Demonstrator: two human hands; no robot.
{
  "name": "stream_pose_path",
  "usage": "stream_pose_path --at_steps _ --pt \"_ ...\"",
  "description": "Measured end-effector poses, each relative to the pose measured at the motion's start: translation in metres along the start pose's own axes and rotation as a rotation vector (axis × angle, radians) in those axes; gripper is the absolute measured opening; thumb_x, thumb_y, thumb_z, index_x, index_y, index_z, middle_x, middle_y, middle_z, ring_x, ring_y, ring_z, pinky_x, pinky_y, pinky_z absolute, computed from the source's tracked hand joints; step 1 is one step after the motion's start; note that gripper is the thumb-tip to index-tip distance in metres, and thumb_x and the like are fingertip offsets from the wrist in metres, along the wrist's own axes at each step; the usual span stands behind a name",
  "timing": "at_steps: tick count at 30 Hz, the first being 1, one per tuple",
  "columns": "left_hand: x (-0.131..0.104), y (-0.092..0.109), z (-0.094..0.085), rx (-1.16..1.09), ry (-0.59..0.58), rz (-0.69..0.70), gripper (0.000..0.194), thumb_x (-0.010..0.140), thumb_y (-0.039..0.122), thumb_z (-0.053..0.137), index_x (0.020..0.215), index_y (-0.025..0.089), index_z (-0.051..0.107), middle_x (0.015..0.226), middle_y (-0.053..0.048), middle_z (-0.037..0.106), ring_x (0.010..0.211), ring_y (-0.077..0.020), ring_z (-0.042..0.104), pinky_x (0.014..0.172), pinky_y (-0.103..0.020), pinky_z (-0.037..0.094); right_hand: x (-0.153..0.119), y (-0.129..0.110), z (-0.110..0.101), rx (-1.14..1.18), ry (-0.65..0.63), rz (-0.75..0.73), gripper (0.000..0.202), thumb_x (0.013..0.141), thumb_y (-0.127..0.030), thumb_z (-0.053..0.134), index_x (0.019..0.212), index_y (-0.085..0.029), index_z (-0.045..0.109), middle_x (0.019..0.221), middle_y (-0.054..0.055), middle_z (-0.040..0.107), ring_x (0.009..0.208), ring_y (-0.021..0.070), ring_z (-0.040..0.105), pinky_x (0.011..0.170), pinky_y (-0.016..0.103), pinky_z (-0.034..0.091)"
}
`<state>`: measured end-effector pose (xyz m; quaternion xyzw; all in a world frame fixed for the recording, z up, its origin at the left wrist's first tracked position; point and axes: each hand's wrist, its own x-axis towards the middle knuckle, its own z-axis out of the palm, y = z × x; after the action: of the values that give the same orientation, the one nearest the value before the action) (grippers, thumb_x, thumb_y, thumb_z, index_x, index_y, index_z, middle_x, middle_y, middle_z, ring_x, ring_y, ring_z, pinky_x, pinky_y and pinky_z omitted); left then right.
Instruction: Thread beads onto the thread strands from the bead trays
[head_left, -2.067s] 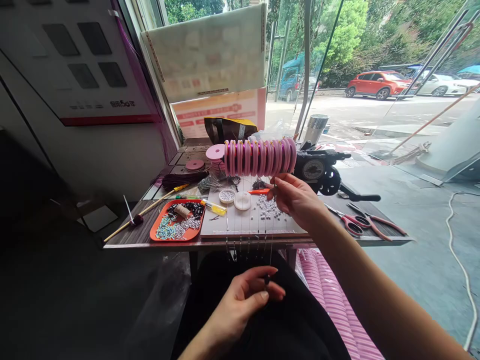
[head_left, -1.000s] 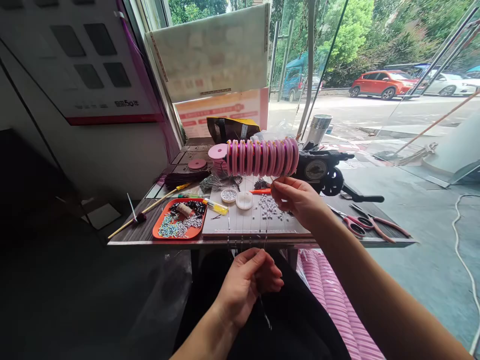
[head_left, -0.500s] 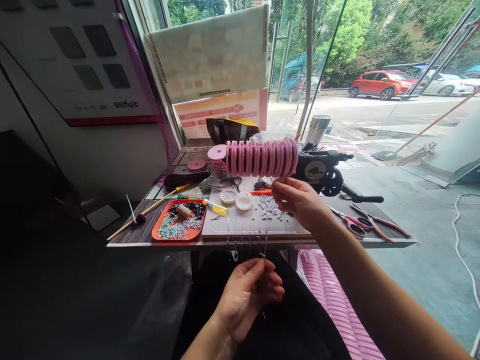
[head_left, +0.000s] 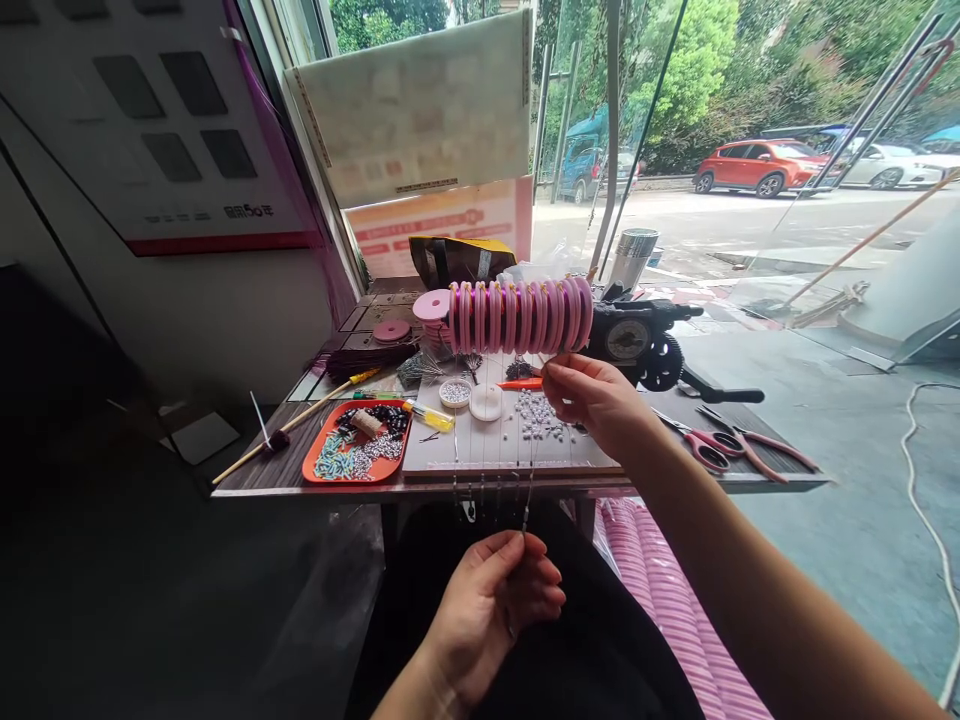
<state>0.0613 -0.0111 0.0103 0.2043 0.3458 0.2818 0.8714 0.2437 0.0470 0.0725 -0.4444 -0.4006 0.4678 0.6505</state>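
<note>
My left hand (head_left: 491, 595) is low over the lap, thumb and forefinger pinched on a thin beaded line (head_left: 529, 490) that runs up toward the spools. Just under the right end of a row of pink spools (head_left: 517, 316), my right hand (head_left: 592, 395) is also closed in a pinch; what lies between its fingertips is too small to tell. More thin lines with small dark pieces hang over the table's front edge, left of the held one. Loose pale beads (head_left: 536, 415) lie on the white board (head_left: 450, 455) beside my right hand.
An orange tray (head_left: 309, 462) of beads and a yellow-handled tool (head_left: 431, 415) sit at left. A black cranked device (head_left: 637, 340) stands behind my right hand. Red-handled scissors (head_left: 705, 450) and pliers (head_left: 772, 455) lie at right. A small bead dish (head_left: 455, 404) is mid-board.
My left hand has slid slightly down, and small pale beads on the line now show above its fingertips. My right hand stays at nearly the same place under the spools.
</note>
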Motion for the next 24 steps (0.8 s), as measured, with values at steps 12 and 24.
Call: stream_pose_path --at_steps 12,24 --pt "-0.0017 -0.001 -0.0035 0.014 -0.01 -0.013 0.012 0.072 0.02 0.064 0.068 0.01 0.068 0.062 -0.007 0.069 0.053 -0.0143 0.065 0.052 -0.022 0.049 0.0012 -0.0004 0.0004 -0.009 0.002 0.002 0.028 0.059 -0.037 0.072 0.064 -0.017 0.054 0.053 -0.004 0.05 0.044 0.0063 0.037 0.039 0.02 0.022" --pt "-0.0004 0.0003 -0.0042 0.006 0.058 -0.047 0.015 0.076 0.014 0.056 0.071 0.008 0.069 0.061 -0.008 0.069 0.053 -0.015 0.065 0.053 -0.023 0.048 0.0014 0.0004 -0.0008 -0.025 0.013 0.005 0.027 0.06 -0.038 0.07 0.063 -0.017 0.053 0.053 -0.004 0.05 0.042 0.0062 0.036 0.04 0.021 0.022"
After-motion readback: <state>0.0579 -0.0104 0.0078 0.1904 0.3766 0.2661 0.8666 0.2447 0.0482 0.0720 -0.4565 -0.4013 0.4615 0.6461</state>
